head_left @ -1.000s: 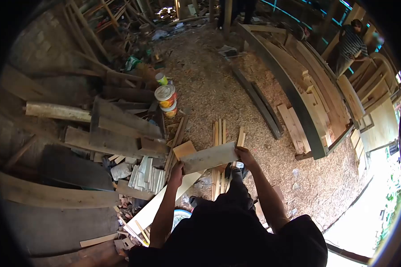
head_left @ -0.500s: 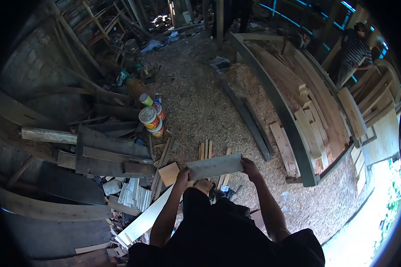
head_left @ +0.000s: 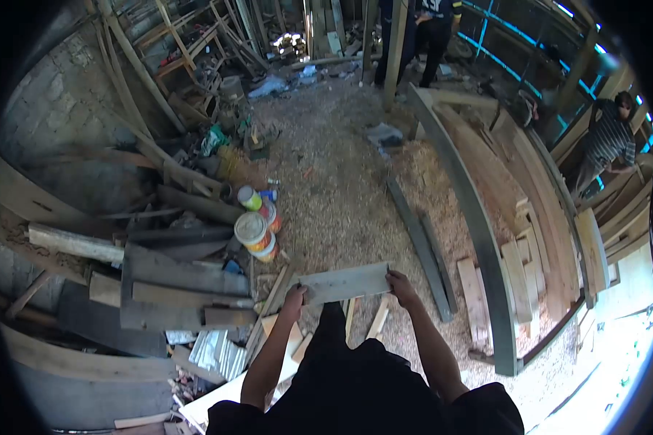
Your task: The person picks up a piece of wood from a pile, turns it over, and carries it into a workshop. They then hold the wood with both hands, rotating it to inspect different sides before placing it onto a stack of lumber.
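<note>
A short, flat grey board (head_left: pixel 345 283) spans the space in front of my body, held level between both hands. My left hand (head_left: pixel 295 300) is closed around its left end. At the opposite end, my right hand (head_left: pixel 400 285) grips the right edge, thumb on top. Below the board, pale wood strips (head_left: pixel 376 319) lie on the floor by my legs. A light square wood piece (head_left: pixel 286 335) is partly hidden behind my left forearm.
Paint buckets (head_left: pixel 252 230) stand left of centre, beside stacked dark planks (head_left: pixel 185 286). Two dark beams (head_left: pixel 422 250) lie on the shavings-covered floor. A long curved frame (head_left: pixel 479 239) with boards is on the right. A person (head_left: pixel 609 141) stands beyond it; others (head_left: pixel 435 32) stand at the back.
The view has tilted up and shifted, so the back of the workshop and people there show more. Both hands still hold the board, now further over the floor ahead of me.
</note>
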`<state>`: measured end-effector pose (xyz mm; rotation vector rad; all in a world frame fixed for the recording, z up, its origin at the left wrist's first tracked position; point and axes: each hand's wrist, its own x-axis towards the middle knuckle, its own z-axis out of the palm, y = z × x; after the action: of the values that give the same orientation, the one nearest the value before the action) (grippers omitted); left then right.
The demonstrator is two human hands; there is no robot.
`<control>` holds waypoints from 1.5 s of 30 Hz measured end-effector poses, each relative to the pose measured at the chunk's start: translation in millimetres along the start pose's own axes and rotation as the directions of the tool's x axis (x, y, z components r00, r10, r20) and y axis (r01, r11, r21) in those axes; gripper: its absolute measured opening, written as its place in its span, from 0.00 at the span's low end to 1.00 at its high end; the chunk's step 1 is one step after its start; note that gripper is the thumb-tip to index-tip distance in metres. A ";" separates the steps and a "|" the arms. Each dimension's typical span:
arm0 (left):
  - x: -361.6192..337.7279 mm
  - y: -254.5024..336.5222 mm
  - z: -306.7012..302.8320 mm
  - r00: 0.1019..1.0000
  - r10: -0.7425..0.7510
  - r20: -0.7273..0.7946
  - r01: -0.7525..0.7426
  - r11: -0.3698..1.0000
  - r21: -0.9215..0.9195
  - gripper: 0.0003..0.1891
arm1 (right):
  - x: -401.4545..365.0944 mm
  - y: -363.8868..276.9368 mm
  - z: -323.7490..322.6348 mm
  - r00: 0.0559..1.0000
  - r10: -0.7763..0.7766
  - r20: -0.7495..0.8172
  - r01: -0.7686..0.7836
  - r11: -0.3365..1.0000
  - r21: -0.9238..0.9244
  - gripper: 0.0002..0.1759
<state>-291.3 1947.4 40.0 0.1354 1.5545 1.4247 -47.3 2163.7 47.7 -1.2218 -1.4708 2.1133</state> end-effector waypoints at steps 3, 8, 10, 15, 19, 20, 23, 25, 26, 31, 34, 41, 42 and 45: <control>66.5 47.3 -2.1 0.994 -0.090 -0.061 0.086 0.994 -0.062 0.15 | 58.7 -44.7 15.5 0.992 0.108 -0.063 -0.108 0.994 -0.004 0.21; 150.0 129.2 3.5 0.997 -0.067 -0.048 0.063 0.994 -0.089 0.15 | 147.6 -115.6 36.6 0.986 0.092 -0.136 -0.100 0.994 -0.053 0.21; 179.8 155.2 8.1 0.995 -0.065 -0.070 0.057 0.992 -0.112 0.12 | 178.8 -142.0 40.7 0.994 0.045 -0.104 -0.045 0.999 0.009 0.19; 254.9 204.0 10.2 0.998 -0.037 -0.059 0.036 0.999 -0.016 0.16 | 265.6 -181.9 39.0 0.995 0.081 -0.065 -0.081 0.997 0.002 0.16; 327.7 246.5 20.0 0.995 -0.074 -0.066 0.071 0.997 -0.034 0.14 | 360.8 -207.9 30.2 0.996 0.083 -0.017 -0.082 0.996 0.034 0.17; 347.6 252.9 20.9 0.995 -0.073 -0.072 0.071 0.997 -0.034 0.14 | 384.6 -211.6 28.2 0.996 0.093 0.000 -0.093 0.995 0.032 0.17; 418.8 267.6 22.7 1.000 -0.010 -0.027 0.007 0.995 -0.103 0.14 | 459.9 -242.1 21.6 0.995 0.035 0.092 -0.038 0.999 0.037 0.18; 450.9 286.6 32.4 0.997 -0.034 -0.065 0.024 0.989 -0.144 0.14 | 487.3 -283.3 25.5 0.996 0.036 0.081 -0.035 0.999 -0.023 0.19; 475.8 308.2 39.7 0.995 -0.048 -0.091 0.031 0.984 -0.177 0.14 | 513.5 -309.7 26.0 0.998 0.022 0.062 -0.017 0.997 -0.076 0.19; 560.5 372.7 58.9 0.992 0.103 -0.071 -0.119 0.949 -0.292 0.14 | 630.0 -370.5 17.1 0.991 0.078 0.105 -0.069 0.994 -0.090 0.19; 591.2 425.7 79.6 0.991 0.045 -0.129 -0.087 0.935 -0.344 0.14 | 670.8 -419.1 21.7 0.991 0.038 0.128 -0.023 0.993 -0.112 0.17; 732.8 489.6 78.7 0.995 0.034 -0.097 -0.065 0.938 -0.339 0.11 | 814.0 -473.1 25.5 0.989 0.084 0.122 -0.078 0.996 -0.049 0.11; 753.9 502.1 78.7 0.995 0.037 -0.092 -0.066 0.939 -0.337 0.11 | 836.2 -480.0 26.5 0.990 0.079 0.118 -0.074 0.996 -0.047 0.11; 830.0 559.5 79.7 0.999 0.039 -0.034 -0.048 0.937 -0.347 0.11 | 913.4 -516.6 29.6 0.990 0.084 0.114 -0.069 0.989 -0.128 0.14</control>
<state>-942.1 2712.0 36.6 -0.0624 1.3016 1.7196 -729.8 2961.0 69.0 -1.2322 -1.6533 2.2097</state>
